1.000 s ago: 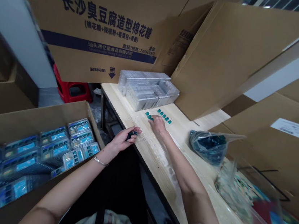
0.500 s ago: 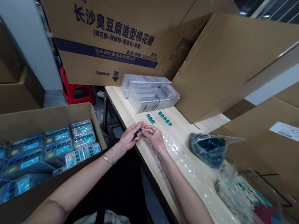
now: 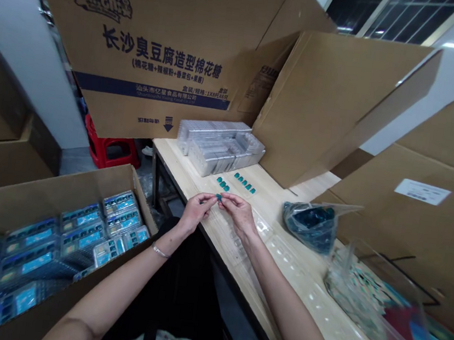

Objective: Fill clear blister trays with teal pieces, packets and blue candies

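Observation:
My left hand (image 3: 196, 213) and my right hand (image 3: 238, 214) meet above the pale wooden table (image 3: 178, 158), pinching a small teal piece (image 3: 219, 196) between their fingertips. Just beyond my fingers, two short rows of similar teal pieces (image 3: 222, 184) lie on the tabletop. A stack of clear plastic trays (image 3: 221, 150) stands behind those rows. A clear blister tray (image 3: 286, 257) lies flat to the right of my right forearm. A metal bangle (image 3: 160, 250) circles my left wrist.
An open cardboard box (image 3: 55, 185) of blue-labelled packs sits left of the table, below my left forearm. A plastic bag of dark teal items (image 3: 311, 227) and a second clear bag (image 3: 353, 290) lie to the right. Large cardboard sheets (image 3: 334, 106) rise behind the table.
My hands have come together from apart, with the right leaving the teal rows. The small piece now sits between both hands' fingertips, and the view has shifted slightly.

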Tool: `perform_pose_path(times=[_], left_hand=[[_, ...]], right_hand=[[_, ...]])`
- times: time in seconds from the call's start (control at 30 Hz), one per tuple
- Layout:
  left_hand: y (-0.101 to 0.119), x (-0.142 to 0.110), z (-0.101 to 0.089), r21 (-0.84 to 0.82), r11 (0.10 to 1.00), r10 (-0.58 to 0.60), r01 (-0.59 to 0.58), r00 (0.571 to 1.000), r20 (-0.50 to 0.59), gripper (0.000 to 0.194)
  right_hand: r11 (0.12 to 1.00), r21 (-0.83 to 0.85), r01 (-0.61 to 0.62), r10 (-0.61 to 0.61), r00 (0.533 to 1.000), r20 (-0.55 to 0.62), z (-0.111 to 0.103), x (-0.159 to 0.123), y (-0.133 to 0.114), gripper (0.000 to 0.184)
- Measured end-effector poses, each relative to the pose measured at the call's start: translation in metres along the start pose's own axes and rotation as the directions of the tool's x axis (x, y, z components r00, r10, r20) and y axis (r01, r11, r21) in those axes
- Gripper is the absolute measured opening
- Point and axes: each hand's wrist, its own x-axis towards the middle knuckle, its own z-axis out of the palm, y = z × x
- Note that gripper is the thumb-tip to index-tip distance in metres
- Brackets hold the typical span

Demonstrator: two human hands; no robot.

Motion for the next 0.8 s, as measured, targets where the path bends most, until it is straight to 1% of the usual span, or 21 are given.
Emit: perform_pose_path(times=[0.1, 0.17, 0.23, 0.3, 0.37, 0.47, 0.57, 0.63, 0.73, 0.8], left_hand=[[0.001, -0.001, 0.004, 0.097, 0.995, 0.01, -0.007, 0.999, -0.036, 0.037], [0.001, -0.001, 0.005, 0.114, 0.993, 0.014, -0.011, 1.0, -0.024, 0.036], [0.001, -0.001, 0.005, 0.109, 0.994, 0.024, -0.023, 1.0, -0.006, 0.034], [0.002, -0.001, 0.005, 0.067, 0.998, 0.016, -0.019, 0.999, 0.033, 0.033], [0.003, -0.002, 0.005, -0.024, 0.999, -0.03, 0.033, 0.993, 0.11, 0.031], [0.006, -0.003, 0.006, -0.17, 0.975, -0.1, 0.141, 0.968, 0.229, 0.031], [0.009, -0.005, 0.009, -0.245, 0.951, -0.121, 0.188, 0.956, 0.266, 0.03], [0.01, -0.007, 0.01, -0.247, 0.951, -0.121, 0.186, 0.959, 0.258, 0.029], [0.013, -0.012, 0.013, -0.201, 0.967, -0.109, 0.158, 0.966, 0.233, 0.028], [0.018, -0.014, 0.016, -0.185, 0.97, -0.108, 0.156, 0.963, 0.245, 0.028]], right_hand=[[0.979, -0.159, 0.13, -0.141, 0.988, -0.057, -0.002, -0.002, 0.003, 0.024], [0.968, -0.188, 0.165, -0.177, 0.983, -0.044, -0.003, -0.003, 0.003, 0.023], [0.979, -0.147, 0.143, -0.148, 0.989, -0.017, -0.005, -0.004, 0.003, 0.025], [0.992, -0.081, 0.097, -0.096, 0.995, 0.013, -0.007, -0.004, 0.001, 0.028], [0.999, -0.009, 0.05, -0.049, 0.997, 0.056, -0.008, -0.005, 0.0, 0.027], [0.995, 0.097, -0.005, -0.006, 0.994, 0.107, -0.009, -0.007, -0.002, 0.022], [0.986, 0.163, -0.041, 0.023, 0.993, 0.113, -0.01, -0.009, -0.005, 0.02], [0.987, 0.156, -0.033, 0.016, 0.993, 0.114, -0.01, -0.012, -0.006, 0.022], [0.999, 0.027, 0.038, -0.04, 0.993, 0.109, -0.012, -0.016, -0.01, 0.03], [0.997, -0.041, 0.067, -0.063, 0.993, 0.097, -0.013, -0.021, -0.015, 0.032]])
